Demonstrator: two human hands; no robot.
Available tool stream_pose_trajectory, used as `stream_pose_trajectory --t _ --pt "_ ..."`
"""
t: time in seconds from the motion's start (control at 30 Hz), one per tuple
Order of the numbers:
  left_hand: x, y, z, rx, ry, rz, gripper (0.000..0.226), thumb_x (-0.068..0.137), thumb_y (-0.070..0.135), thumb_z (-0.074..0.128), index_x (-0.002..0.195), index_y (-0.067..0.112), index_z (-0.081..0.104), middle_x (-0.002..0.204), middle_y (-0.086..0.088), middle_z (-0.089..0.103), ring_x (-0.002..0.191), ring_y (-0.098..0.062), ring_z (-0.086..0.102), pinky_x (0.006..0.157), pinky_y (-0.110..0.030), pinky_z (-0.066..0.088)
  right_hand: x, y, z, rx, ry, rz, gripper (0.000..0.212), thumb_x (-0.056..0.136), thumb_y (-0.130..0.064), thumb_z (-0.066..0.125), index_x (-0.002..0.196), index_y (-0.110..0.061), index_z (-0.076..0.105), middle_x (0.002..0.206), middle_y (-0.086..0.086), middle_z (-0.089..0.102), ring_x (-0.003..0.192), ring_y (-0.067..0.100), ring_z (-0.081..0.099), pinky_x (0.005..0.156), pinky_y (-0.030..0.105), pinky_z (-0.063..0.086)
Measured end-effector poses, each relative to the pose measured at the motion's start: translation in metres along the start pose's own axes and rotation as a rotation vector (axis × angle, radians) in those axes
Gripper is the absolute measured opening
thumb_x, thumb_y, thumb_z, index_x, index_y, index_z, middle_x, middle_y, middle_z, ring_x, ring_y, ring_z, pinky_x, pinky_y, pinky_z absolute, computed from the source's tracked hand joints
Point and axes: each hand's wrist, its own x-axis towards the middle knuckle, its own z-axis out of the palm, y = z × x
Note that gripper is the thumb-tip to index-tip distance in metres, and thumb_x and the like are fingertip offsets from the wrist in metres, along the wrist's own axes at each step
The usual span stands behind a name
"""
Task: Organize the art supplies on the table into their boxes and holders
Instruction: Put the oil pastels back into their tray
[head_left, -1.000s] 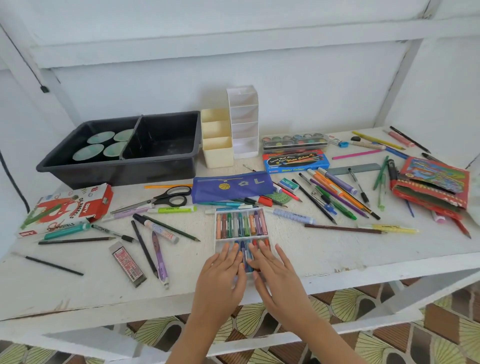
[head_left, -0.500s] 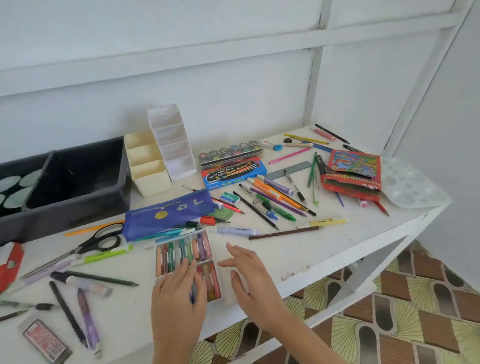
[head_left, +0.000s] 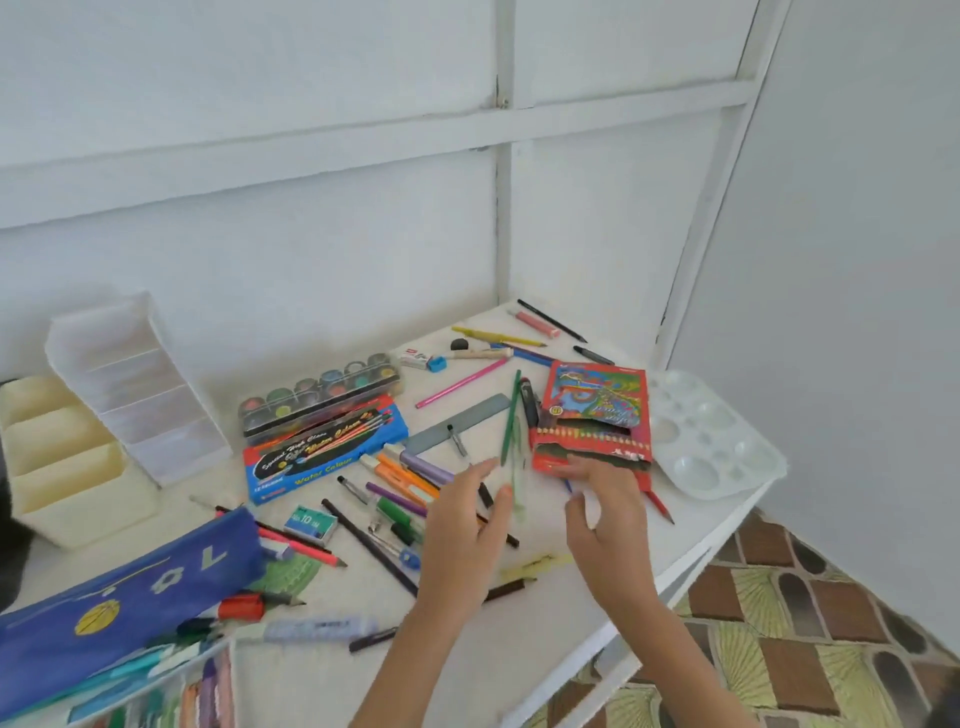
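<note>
both hands are over the right end of the counter (head_left: 530, 644). the left hand (head_left: 467, 519) is open, fingers spread above the loose pens (head_left: 410, 480). the right hand (head_left: 605, 514) is open too, holding nothing. its fingertips are at the front edge of the red pencil box (head_left: 597, 415). the box lies with its flap open, beside the white paint tray (head_left: 717, 447). i think the step is getting that box. next, pinch it, then slide loose pencils in.
</note>
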Motion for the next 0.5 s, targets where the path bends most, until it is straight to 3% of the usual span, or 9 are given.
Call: stream_pose_trajectory --t 0.07,0.17,0.33,0.4,0.5 --pt "0.032 0.012 0.023 -0.024 -0.077 -0.004 0.041 0.094 0.041 0.046 0.133 0.027 0.047 0.127 0.017 0.05 0.116 -0.004 0.048 0.101 -0.026 0.038 0.031 0.022 -0.01 -0.123 0.058 0.046 0.029 0.081 0.005 0.052 0.102 -0.013 0.062 0.101 -0.001 0.061 0.098 0.02 0.046 0.086 0.029 0.042" --pt "0.069 0.025 0.052 -0.024 -0.153 -0.044 0.045 0.097 0.034 0.047 0.14 0.027 0.038 0.128 0.018 0.045 0.12 -0.001 0.042 0.098 -0.019 0.034 0.064 0.054 -0.02 -0.339 0.047 0.141 0.03 0.081 -0.002 0.058 0.111 -0.007 0.058 0.106 0.01 0.06 0.1 0.029 0.044 0.087 0.038 0.04" --pt "0.097 0.031 0.086 -0.009 -0.159 -0.142 0.048 0.096 0.032 0.047 0.142 0.03 0.035 0.133 0.008 0.049 0.124 -0.011 0.044 0.105 -0.035 0.036 0.086 0.081 -0.023 -0.428 -0.108 0.28 0.037 0.091 -0.025 0.054 0.124 -0.009 0.052 0.115 0.011 0.061 0.109 0.033 0.046 0.098 0.038 0.031" --pt "0.097 0.031 0.091 0.049 -0.086 -0.154 0.045 0.095 0.031 0.048 0.139 0.029 0.04 0.129 0.012 0.051 0.124 -0.009 0.042 0.108 -0.032 0.024 0.085 0.082 -0.021 -0.394 -0.09 0.27 0.035 0.09 -0.024 0.056 0.122 -0.01 0.054 0.112 0.01 0.061 0.107 0.031 0.046 0.099 0.038 0.03" --pt "0.096 0.036 0.094 -0.03 -0.013 -0.184 0.038 0.094 0.028 0.051 0.131 0.034 0.044 0.116 0.02 0.055 0.113 0.002 0.045 0.095 -0.024 0.013 0.085 0.08 -0.019 -0.279 -0.025 0.287 0.032 0.089 -0.024 0.054 0.119 -0.012 0.054 0.111 0.005 0.059 0.103 0.025 0.044 0.097 0.036 0.031"
